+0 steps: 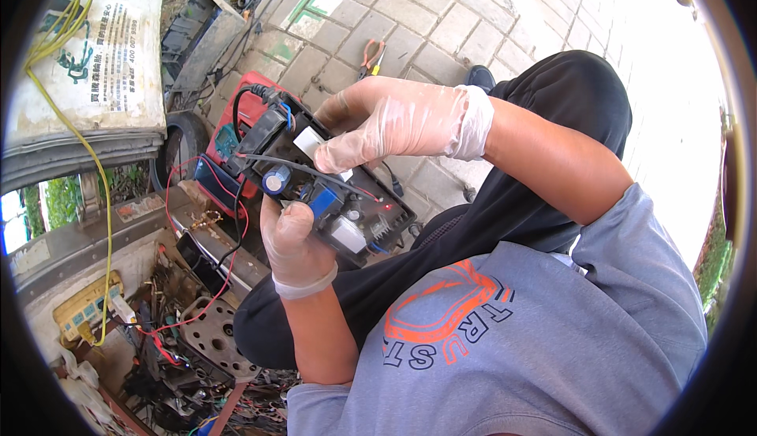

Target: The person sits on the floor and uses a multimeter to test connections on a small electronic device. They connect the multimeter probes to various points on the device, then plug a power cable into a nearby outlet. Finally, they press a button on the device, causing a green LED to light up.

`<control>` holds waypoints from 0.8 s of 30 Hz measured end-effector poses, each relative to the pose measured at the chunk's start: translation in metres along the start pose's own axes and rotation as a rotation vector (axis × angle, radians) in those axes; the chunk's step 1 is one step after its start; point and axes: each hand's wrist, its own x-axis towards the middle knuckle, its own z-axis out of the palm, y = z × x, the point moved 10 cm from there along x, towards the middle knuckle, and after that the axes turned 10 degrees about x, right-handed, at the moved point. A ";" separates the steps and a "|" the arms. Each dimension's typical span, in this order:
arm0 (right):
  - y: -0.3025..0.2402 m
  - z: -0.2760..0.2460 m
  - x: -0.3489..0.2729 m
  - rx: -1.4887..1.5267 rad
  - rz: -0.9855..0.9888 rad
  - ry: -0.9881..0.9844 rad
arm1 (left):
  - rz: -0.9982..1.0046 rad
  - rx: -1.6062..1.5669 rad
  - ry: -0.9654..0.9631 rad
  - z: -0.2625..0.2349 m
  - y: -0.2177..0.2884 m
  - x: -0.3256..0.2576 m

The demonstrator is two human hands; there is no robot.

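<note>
Paved ground [441, 26], white sign [118, 50] upper left; both hands' fingers [296, 223] clamped on circuit board [331, 191].

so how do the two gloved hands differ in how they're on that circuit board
The left hand grips the circuit board from below at its near edge, thumb on top; the right hand comes from above, fingers pressing a white part at its far end. The left hand's palm is hidden under the board, while the right hand's back faces the camera. Both wear thin translucent gloves and both touch the board.
</note>
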 end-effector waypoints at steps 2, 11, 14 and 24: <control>0.000 0.000 -0.002 -0.010 0.024 0.008 | -0.015 -0.016 -0.021 0.000 -0.002 0.000; 0.001 -0.006 -0.002 -0.064 -0.023 0.082 | -0.061 0.001 -0.042 -0.004 -0.009 0.002; 0.004 -0.006 -0.002 -0.058 0.009 0.064 | -0.058 0.004 -0.034 -0.005 -0.010 0.002; 0.005 -0.001 -0.006 -0.025 0.060 0.034 | -0.061 -0.026 -0.022 -0.006 -0.011 0.000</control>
